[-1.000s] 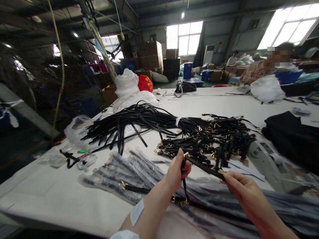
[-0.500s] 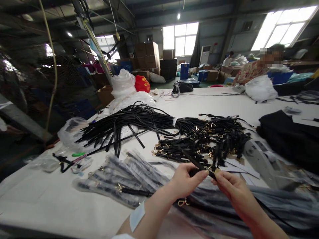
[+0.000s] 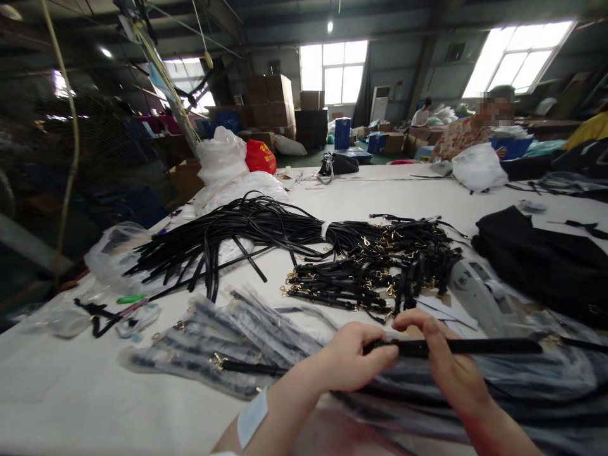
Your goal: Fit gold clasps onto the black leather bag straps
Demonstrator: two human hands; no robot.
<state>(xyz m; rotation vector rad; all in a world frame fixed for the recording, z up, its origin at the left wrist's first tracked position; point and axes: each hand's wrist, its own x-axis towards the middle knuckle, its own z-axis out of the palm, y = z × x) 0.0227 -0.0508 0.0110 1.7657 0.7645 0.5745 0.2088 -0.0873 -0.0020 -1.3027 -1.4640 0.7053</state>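
A black strap (image 3: 498, 346) lies almost level in front of me, its rounded end pointing right. My left hand (image 3: 358, 354) pinches its left part between thumb and fingers. Around the strap's middle curls my right hand (image 3: 446, 361), the thumb crossing in front of it and the fingertips bent loosely leftward. Below both hands are clear-wrapped straps (image 3: 266, 335) with gold clasps. Just beyond sits a pile of short black straps (image 3: 342, 278) with gold hooks.
A long bundle of black straps (image 3: 228, 228) is tied with a white band. A grey-white tape dispenser (image 3: 479, 297) and black fabric (image 3: 536, 259) are at right. Plastic bags (image 3: 114, 253) lie left on the white table (image 3: 57, 392). A person (image 3: 465, 133) sits across.
The strap has swung from slanting to nearly level, and its right end now shows beyond my right hand. My right hand's fingers have loosened and turned upward. The view has shifted slightly right.
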